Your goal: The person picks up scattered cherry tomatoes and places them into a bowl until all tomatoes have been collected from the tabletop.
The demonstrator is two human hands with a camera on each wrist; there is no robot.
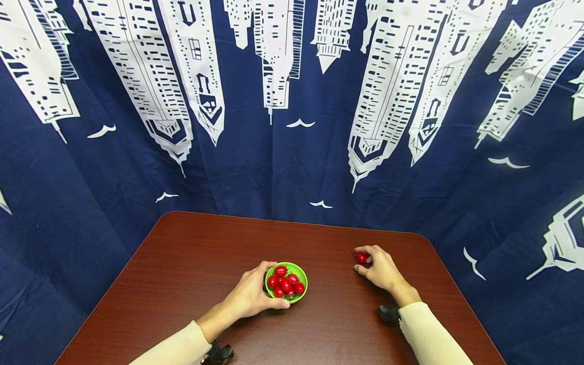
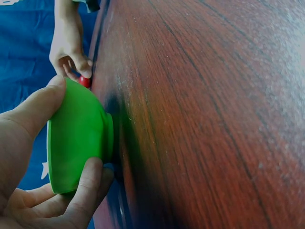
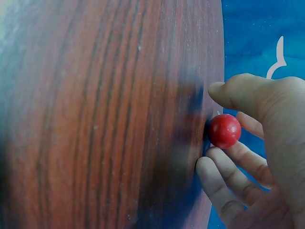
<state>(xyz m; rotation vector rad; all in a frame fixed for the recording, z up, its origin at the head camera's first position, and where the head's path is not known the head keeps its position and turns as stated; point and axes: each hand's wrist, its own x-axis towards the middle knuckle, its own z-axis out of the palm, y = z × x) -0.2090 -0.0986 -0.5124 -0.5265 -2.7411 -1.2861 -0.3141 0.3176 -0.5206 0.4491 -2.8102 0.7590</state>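
My left hand (image 1: 252,292) grips a small green bowl (image 1: 305,285) by its side, thumb and fingers spread around the rim. Several red cherry tomatoes (image 1: 285,284) fill the bowl. In the left wrist view the outside of the bowl hides its contents. Farther right, my right hand (image 1: 382,268) reaches around a single cherry tomato (image 3: 225,130) on the table. A gap shows between its thumb (image 3: 228,93) and the tomato in the right wrist view. The other fingers curve loosely on the tomato's far side.
The brown wood-grain table (image 1: 205,243) has rounded far corners. Behind it hangs a dark blue curtain (image 1: 274,167) with white buildings and birds. Each wrist carries a black camera mount, one (image 1: 389,314) beside the right sleeve.
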